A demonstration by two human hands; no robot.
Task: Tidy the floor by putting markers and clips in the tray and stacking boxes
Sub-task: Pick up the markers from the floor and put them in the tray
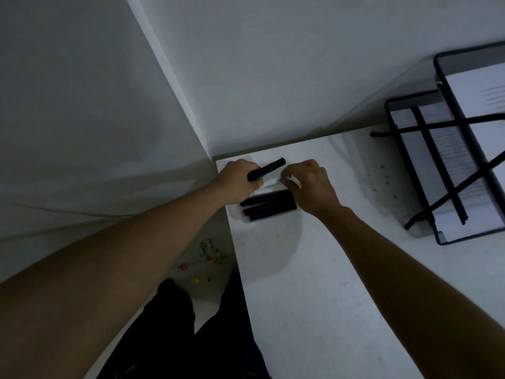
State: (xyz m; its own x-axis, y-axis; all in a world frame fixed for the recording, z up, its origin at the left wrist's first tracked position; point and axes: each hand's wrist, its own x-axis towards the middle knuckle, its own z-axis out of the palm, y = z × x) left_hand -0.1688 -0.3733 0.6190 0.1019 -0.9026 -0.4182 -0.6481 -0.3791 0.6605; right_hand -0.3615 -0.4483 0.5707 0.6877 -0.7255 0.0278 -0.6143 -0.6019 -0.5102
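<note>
Both bare arms reach toward the far left corner of the white table (pixel 314 296), where a shallow pale plastic tray (pixel 234 214) sits close to the table's left edge. In the tray lie several thick black markers (pixel 269 207) side by side, their long sides touching; two of them show a red and a blue end at the 9 o'clock side. The left hand (pixel 237 181), at 11 o'clock from the tray, has its fingers curled round a chunky black marker (pixel 269 168), which slants up toward 2 o'clock above the tray's far rim. The right hand (pixel 311 187), at 2 o'clock from the tray, pinches the end of a slim white object (pixel 269 182) between thumb and fingertips; it is too blurred to tell what it is. Well apart at 3 o'clock from the tray stands a black wire-mesh desk rack (pixel 426 165) holding white paper sheets (pixel 481 94). On the pale floor, at 7 o'clock from the tray, small coloured clips (pixel 210 255) in green, pink and yellow lie scattered, just beyond the person's dark trousers (pixel 175 324).
</note>
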